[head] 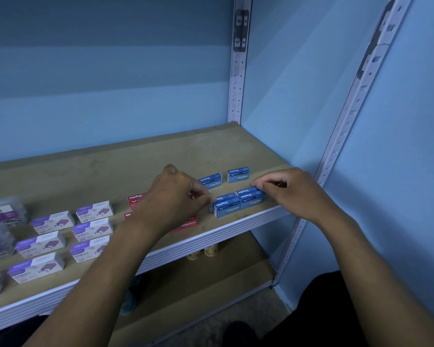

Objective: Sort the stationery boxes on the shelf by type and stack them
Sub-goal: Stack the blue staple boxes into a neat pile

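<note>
dim, blue cast | soft shadows | wide-angle edge bending | slight softness

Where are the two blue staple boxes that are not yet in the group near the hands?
In the head view, the two blue staple boxes stand apart behind the blue group, toward the right end of the shelf.

On the flat wooden shelf board (135,156), four small blue cardboard staple boxes (238,202) sit packed together at the near right edge, between the left hand (176,196) and the right hand (293,191). Two more blue staple boxes (224,178) lie just behind them, apart from each other. Red staple boxes (135,199) lie to the left, partly under the left hand. Further left sit purple-and-white staple boxes (68,234) in rows, then clear plastic clip boxes (0,229) at the far left.
</note>
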The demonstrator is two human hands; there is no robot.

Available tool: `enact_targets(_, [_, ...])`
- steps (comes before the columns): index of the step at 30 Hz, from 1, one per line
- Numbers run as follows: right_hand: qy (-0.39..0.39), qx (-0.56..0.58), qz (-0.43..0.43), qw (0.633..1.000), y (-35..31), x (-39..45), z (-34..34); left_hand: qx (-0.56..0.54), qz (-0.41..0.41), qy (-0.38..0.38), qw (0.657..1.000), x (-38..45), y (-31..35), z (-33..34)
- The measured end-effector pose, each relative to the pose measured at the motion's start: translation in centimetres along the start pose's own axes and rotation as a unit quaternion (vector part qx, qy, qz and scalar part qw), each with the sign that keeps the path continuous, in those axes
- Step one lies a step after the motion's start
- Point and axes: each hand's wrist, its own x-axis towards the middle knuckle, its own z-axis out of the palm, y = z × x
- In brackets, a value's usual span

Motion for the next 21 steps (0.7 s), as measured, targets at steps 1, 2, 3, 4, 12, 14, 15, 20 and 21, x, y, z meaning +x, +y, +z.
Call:
enact_targets(1, [-0.002, 0.006, 0.002, 1.0, -0.1, -0.1, -0.1, -0.007, 0.001, 0.002, 1.0, 0.0, 0.1, 0.1])
enact_targets(2, [-0.005, 0.012, 0.001, 1.0, -0.1, -0.2, -0.2, -0.018, 0.002, 0.006, 1.0, -0.1, 0.2, 0.1])
enact_targets(3, [-0.011, 0.017, -0.002, 1.0, -0.2, -0.3, -0.3, -0.03, 0.001, 0.01, 0.999, 0.0, 0.2, 0.1])
enact_targets(4, [-0.019, 0.024, -0.003, 1.0, -0.2, -0.4, -0.4, -0.042, -0.001, 0.012, 0.999, 0.1, 0.3, 0.1])
enact_targets(12, [-0.06, 0.018, 0.005, 0.998, -0.2, -0.2, -0.3, 0.019, -0.016, -0.005, 1.0, 0.0, 1.7, 0.3])
enact_targets(14, [-0.059, 0.033, 0.009, 0.998, -0.2, -0.1, -0.2, 0.013, -0.018, -0.002, 1.0, 0.0, 1.8, 0.3])
enact_targets(15, [-0.059, 0.039, 0.011, 0.997, -0.2, -0.1, -0.1, 0.008, -0.018, -0.001, 1.0, -0.1, 1.8, 0.4])
enact_targets(20, [-0.06, 0.046, 0.01, 0.997, -0.3, -0.2, -0.2, 0.02, -0.013, 0.005, 1.0, -0.1, 1.7, 0.5])
enact_targets(21, [-0.054, 0.05, 0.008, 0.997, -0.4, -0.3, -0.3, 0.029, -0.013, 0.007, 0.999, 0.0, 1.7, 0.5])
